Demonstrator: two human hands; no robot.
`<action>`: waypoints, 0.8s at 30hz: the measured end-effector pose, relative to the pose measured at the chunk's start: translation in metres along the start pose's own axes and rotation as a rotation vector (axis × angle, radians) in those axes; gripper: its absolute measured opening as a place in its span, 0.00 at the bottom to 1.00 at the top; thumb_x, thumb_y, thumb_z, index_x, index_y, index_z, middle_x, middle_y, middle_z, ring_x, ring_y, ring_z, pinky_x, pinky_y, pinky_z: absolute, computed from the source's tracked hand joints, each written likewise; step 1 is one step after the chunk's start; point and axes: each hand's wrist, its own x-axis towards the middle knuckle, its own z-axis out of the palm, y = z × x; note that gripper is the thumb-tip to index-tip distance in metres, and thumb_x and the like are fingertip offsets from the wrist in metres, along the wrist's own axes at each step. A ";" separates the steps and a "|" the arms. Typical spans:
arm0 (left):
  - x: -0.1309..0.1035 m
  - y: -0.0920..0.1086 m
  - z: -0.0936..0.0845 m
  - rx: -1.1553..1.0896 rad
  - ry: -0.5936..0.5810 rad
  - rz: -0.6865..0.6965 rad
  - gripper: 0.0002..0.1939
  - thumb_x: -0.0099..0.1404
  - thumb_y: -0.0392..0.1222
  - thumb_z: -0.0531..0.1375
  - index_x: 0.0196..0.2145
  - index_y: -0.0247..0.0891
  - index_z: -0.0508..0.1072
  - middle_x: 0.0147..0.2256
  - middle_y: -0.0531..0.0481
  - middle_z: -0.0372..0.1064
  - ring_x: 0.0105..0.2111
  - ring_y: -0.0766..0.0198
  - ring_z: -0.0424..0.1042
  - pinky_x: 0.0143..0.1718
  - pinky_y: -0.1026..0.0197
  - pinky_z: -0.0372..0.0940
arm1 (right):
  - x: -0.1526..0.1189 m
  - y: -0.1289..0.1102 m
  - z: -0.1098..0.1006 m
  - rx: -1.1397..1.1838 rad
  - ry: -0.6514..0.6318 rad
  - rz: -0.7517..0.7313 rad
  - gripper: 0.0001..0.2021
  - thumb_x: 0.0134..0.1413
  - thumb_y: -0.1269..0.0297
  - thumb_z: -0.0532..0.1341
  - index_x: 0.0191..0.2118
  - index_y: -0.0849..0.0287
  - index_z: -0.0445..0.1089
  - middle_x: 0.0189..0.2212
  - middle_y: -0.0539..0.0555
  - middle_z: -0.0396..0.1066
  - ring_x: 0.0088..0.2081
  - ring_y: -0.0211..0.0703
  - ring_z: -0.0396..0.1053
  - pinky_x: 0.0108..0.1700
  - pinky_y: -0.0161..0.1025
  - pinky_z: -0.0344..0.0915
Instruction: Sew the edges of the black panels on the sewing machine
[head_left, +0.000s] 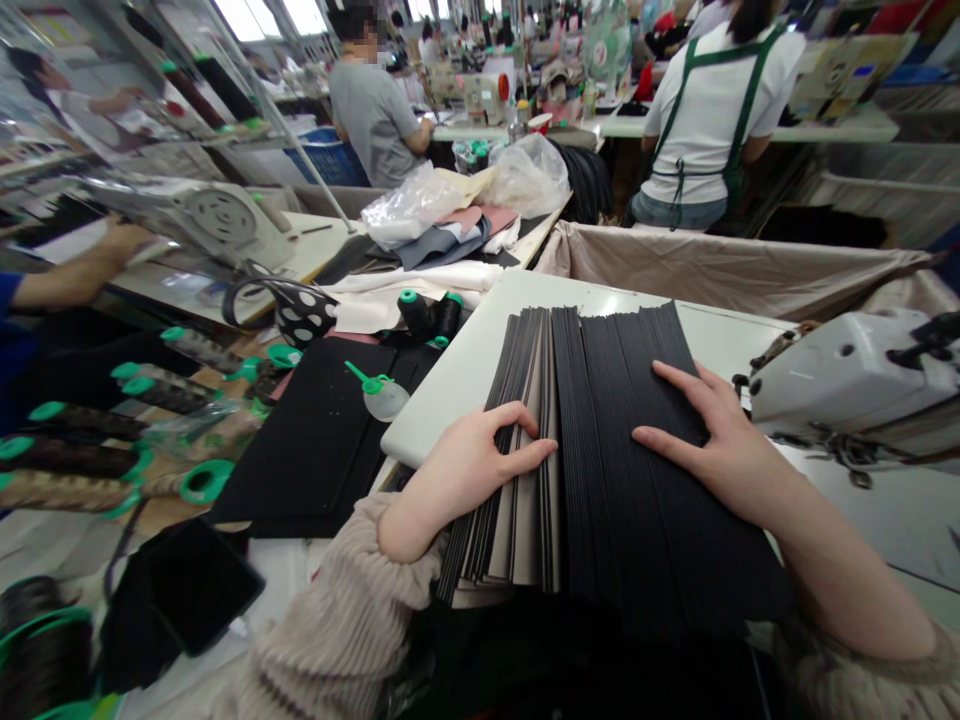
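A long row of thin black pieces (611,400), some showing beige faces, lies fanned on the white sewing table in front of me. What they are made of I cannot tell. My left hand (491,455) is closed over the left part of the row, thumb and forefinger close together on the black-and-beige pieces (527,520). Spread over the right end, my right hand (712,440) rests with fingers stretched out on the flat black top piece. The lower edge of the row reaches my lap.
A sewing machine head (847,370) stands close on the right. Left are black sheets (315,420), a squeeze bottle (384,395) and several thread cones (82,455). A cloth-lined bin (712,260) sits beyond the table. Co-workers (379,100) are at other machines; an arm (75,285) shows at left.
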 end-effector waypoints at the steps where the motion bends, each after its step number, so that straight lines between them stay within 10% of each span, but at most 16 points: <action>1: 0.000 -0.001 0.001 0.005 0.007 0.004 0.16 0.65 0.59 0.58 0.36 0.44 0.72 0.33 0.56 0.72 0.36 0.60 0.70 0.39 0.62 0.61 | 0.000 0.000 0.000 0.003 0.000 -0.001 0.39 0.52 0.37 0.61 0.67 0.42 0.53 0.68 0.57 0.46 0.69 0.62 0.45 0.67 0.62 0.49; 12: -0.002 -0.005 0.009 0.056 0.053 0.025 0.10 0.66 0.51 0.57 0.39 0.45 0.72 0.33 0.56 0.72 0.36 0.59 0.71 0.42 0.60 0.63 | 0.000 0.002 0.003 0.035 0.012 0.016 0.40 0.51 0.35 0.61 0.67 0.42 0.54 0.68 0.56 0.45 0.69 0.61 0.45 0.68 0.59 0.47; 18: -0.005 0.000 0.011 0.048 0.132 0.010 0.23 0.65 0.45 0.56 0.58 0.55 0.64 0.49 0.51 0.65 0.41 0.58 0.71 0.47 0.56 0.65 | -0.001 0.001 0.002 0.035 0.012 0.029 0.41 0.50 0.35 0.61 0.67 0.43 0.55 0.68 0.57 0.45 0.69 0.59 0.44 0.68 0.57 0.47; 24: -0.001 0.004 0.010 0.103 0.070 -0.003 0.14 0.69 0.52 0.52 0.45 0.52 0.76 0.40 0.49 0.62 0.40 0.57 0.71 0.50 0.53 0.64 | 0.000 0.000 0.001 0.043 0.015 0.031 0.41 0.50 0.34 0.61 0.66 0.44 0.55 0.68 0.58 0.46 0.69 0.60 0.45 0.69 0.57 0.47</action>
